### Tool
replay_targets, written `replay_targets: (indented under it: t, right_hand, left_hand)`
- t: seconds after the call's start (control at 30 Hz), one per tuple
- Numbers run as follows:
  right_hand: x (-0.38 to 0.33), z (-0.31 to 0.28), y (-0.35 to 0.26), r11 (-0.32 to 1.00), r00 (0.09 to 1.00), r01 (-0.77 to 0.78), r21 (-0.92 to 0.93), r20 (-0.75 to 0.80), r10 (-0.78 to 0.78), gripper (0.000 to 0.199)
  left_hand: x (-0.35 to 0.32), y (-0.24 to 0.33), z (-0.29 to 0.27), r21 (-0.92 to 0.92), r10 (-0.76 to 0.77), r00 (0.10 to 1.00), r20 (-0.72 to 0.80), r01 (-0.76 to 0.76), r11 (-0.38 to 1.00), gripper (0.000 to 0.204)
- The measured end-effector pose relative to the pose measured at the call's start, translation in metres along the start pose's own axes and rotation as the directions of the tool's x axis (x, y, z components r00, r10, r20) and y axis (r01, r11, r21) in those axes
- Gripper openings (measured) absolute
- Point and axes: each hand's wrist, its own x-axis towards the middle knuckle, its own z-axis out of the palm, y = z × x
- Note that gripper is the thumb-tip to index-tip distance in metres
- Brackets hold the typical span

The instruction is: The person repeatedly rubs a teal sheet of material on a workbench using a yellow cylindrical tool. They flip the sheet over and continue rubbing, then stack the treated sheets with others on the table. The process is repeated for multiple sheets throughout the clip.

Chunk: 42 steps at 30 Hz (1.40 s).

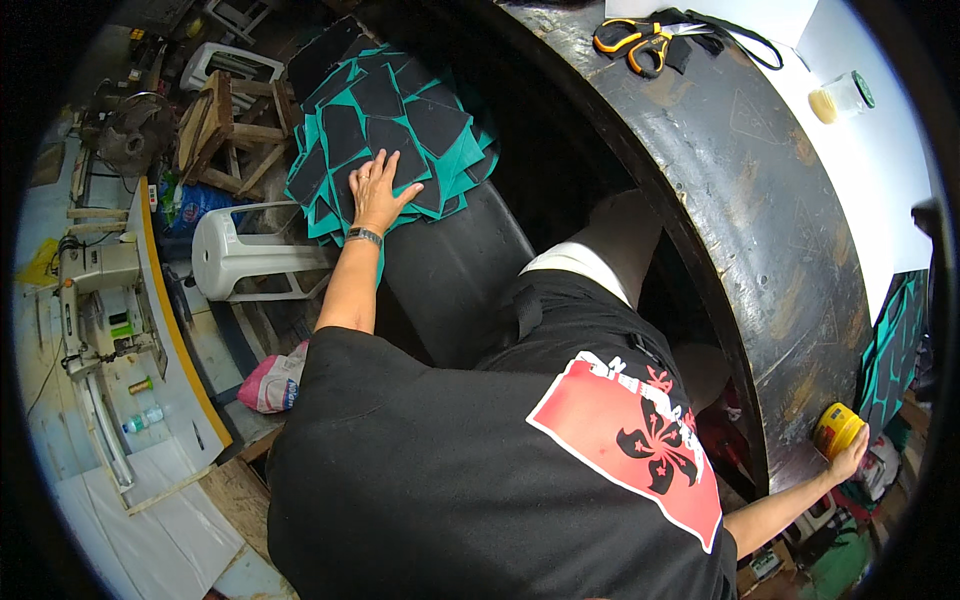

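My left hand [378, 193] lies with its fingers spread on a heap of cut pieces [385, 118], black panels with teal edges and backs. The heap rests at the far end of a long black padded bench [450, 265]. Far to the right, my right hand [848, 458] is curled against the side of a round yellow tin [837, 430] at the near corner of the dark worktable [745, 190]. Part of its grip is hidden behind the tin and blurred toward the picture's rim.
Orange-and-black scissors [645, 42] lie at the table's far end, near a clear jar with a green lid [845, 97]. A white plastic stool [225, 250] and a wooden stool [215, 130] stand left of the heap. A sewing machine [95, 285] occupies the left table.
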Motion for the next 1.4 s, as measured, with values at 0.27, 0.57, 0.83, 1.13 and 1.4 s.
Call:
replay_targets:
  t: [0.27, 0.57, 0.83, 1.13, 1.4]
  right_hand:
    - [-0.008, 0.003, -0.012, 0.973, 0.977, 0.214, -0.086, 0.039, -0.211, 0.048]
    - [-0.034, 0.005, -0.066, 0.994, 0.971, 0.003, -0.109, 0.239, 0.023, 0.079]
    - [-0.101, 0.027, -0.119, 0.989, 0.99, -0.069, -0.132, -0.127, 0.052, 0.094]
    - [-0.186, 0.007, -0.166, 0.981, 0.86, -0.192, 0.016, -0.479, 0.176, 0.103]
    - [-0.221, -0.003, -0.253, 0.975, 0.907, 0.129, -0.18, -0.376, -0.189, 0.089]
  left_hand:
    - [0.012, 0.006, -0.018, -0.389, -0.158, 0.986, -0.061, 0.122, 0.913, 0.036]
    - [0.017, 0.007, -0.25, -0.269, 0.03, 0.864, -0.503, -0.189, 0.945, 0.029]
    - [0.1, 0.041, -0.374, -0.606, 0.008, 0.607, -0.795, -0.793, -0.065, 0.026]
    - [0.175, 0.457, -0.269, -0.968, 0.811, 0.53, -0.249, -0.167, -0.188, 0.04]
    - [0.102, 0.599, -0.185, -0.611, 0.767, 0.596, -0.239, -0.706, 0.358, 0.067]
